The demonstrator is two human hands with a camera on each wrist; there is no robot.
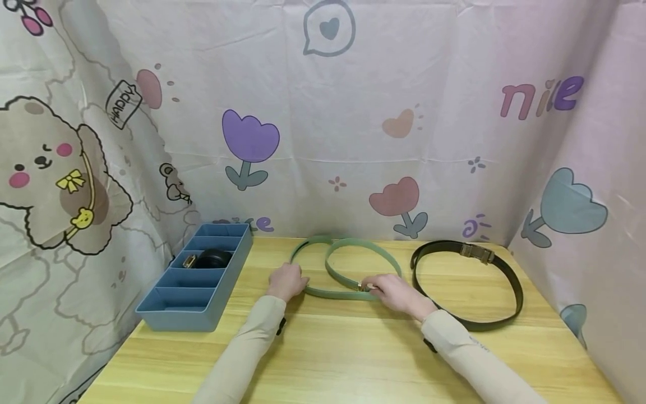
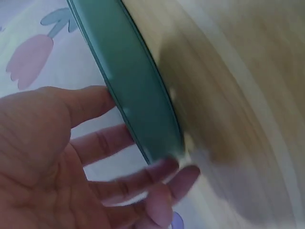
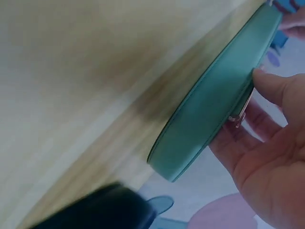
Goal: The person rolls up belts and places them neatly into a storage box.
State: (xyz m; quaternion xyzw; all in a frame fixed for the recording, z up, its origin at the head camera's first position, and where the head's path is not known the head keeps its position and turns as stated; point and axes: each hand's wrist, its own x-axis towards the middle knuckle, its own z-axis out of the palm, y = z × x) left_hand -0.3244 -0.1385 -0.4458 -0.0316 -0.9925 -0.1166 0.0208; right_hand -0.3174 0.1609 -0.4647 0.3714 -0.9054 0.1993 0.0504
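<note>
A light green belt (image 1: 335,294) stands on its edge on the table in overlapping loops. At its left side my left hand (image 1: 286,281) holds the strap; in the left wrist view the thumb touches one edge of the green strap (image 2: 128,71) and the fingers pass behind it. My right hand (image 1: 396,292) pinches the belt beside its gold-coloured buckle (image 1: 361,287). The right wrist view has the thumb at the strap's (image 3: 214,100) upper edge, and the fingers behind it by the metal buckle (image 3: 238,117).
Right of the hands lies a dark belt (image 1: 520,292) looped into a ring, its buckle at the back. On the left stands a blue divided box (image 1: 212,303); a coiled black belt (image 1: 214,258) with a gold buckle sits in a middle compartment. Patterned cloth (image 1: 323,185) hangs behind the table.
</note>
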